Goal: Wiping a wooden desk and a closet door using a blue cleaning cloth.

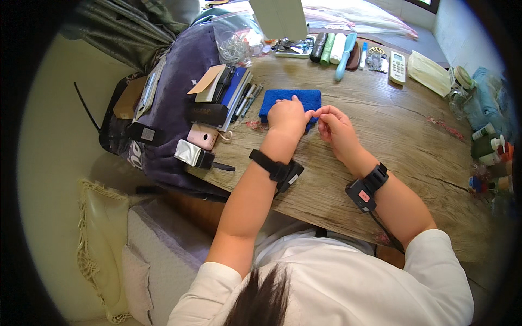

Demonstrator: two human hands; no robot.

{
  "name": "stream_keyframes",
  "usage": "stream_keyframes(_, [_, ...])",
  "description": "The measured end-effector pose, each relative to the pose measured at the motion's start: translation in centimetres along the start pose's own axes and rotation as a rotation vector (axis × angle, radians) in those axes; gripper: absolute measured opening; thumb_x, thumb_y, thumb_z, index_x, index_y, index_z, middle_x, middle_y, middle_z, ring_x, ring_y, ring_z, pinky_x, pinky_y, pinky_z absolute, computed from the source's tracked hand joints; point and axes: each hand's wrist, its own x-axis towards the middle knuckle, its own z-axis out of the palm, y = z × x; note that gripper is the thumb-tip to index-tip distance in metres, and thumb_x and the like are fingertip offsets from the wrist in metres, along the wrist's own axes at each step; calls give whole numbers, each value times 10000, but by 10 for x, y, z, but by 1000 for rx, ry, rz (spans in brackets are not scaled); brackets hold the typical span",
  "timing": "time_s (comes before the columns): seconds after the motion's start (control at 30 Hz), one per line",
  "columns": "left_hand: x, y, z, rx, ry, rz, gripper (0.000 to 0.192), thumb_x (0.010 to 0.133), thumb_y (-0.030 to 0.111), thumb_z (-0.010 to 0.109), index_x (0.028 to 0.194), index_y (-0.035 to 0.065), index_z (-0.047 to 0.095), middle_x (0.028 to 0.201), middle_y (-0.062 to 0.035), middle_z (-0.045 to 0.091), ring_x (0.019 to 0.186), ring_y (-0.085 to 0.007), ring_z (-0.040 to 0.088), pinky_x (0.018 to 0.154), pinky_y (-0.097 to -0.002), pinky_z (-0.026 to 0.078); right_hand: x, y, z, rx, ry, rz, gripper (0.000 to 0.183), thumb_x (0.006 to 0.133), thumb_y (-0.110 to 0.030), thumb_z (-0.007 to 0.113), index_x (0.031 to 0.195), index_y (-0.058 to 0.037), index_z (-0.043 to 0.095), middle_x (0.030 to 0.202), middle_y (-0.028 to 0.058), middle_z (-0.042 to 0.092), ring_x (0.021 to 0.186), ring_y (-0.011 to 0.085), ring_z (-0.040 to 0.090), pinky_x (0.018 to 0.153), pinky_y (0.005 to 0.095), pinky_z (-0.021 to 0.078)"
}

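A folded blue towel [306,96] lies on the wooden desk before me. My left hand [288,114] rests on it, partly curled, its thumb pointing right; whether it pinches the cloth is hidden beneath the hand. Just right of the towel is my right hand [335,127], its fingers bent and its forefinger touching or almost touching the left thumb. No object shows between the right fingers. Black straps with small boxes are on both wrists. Several pens [247,100] lie left of the towel, beside a stack of notebooks [236,87].
A pink power bank [202,136] and a black strapped item [193,154] sit at the desk's left edge. Along the back are a metal-filled tray [293,53], rolls [337,48], a blue comb [345,57] and a white remote control [397,68]. Bottles [485,142] line the right side.
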Motion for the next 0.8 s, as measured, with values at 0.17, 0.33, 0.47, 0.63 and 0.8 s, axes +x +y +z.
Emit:
stream_keyframes(0.17, [-53, -1, 11, -36, 76, 54, 592, 868, 504, 606, 1239, 43, 587, 996, -222, 662, 882, -341, 665, 732, -419, 550, 2, -1, -9, 48, 66, 19, 137, 919, -104, 482, 954, -50, 603, 644, -31, 502, 486, 46, 388, 440, 191, 292])
stream_keyframes(0.33, [-107, -20, 22, -91, 272, 194, 567, 858, 435, 644, 1270, 51, 574, 1144, -314, 598, 920, -385, 656, 762, -421, 548, 1, -4, -15, -16, -8, 28, 132, 914, -101, 491, 955, -49, 606, 642, -45, 481, 489, 36, 370, 443, 194, 278])
stream_keyframes(0.47, [-113, -27, 19, -105, 268, 225, 566, 861, 435, 641, 1271, 50, 574, 1169, -337, 579, 918, -398, 658, 768, -412, 550, 2, -3, -16, -329, 49, -57, 140, 899, -91, 495, 933, -37, 619, 690, -54, 503, 578, 30, 401, 516, 210, 320])
stream_keyframes(0.63, [-84, -9, 15, 22, 186, 51, 573, 869, 471, 620, 1254, 50, 579, 1014, -263, 643, 801, -343, 682, 662, -399, 561, -1, -3, -6, -449, -17, -122, 145, 887, -78, 493, 919, -28, 625, 731, -53, 532, 643, 35, 419, 582, 213, 342])
stream_keyframes(0.8, [-73, -8, 16, 12, 94, -13, 582, 870, 479, 615, 1248, 39, 575, 1000, -250, 643, 790, -331, 679, 654, -394, 558, -1, -4, -14, -371, -55, -29, 141, 891, -79, 501, 922, -27, 628, 724, -57, 520, 644, 35, 420, 583, 211, 345])
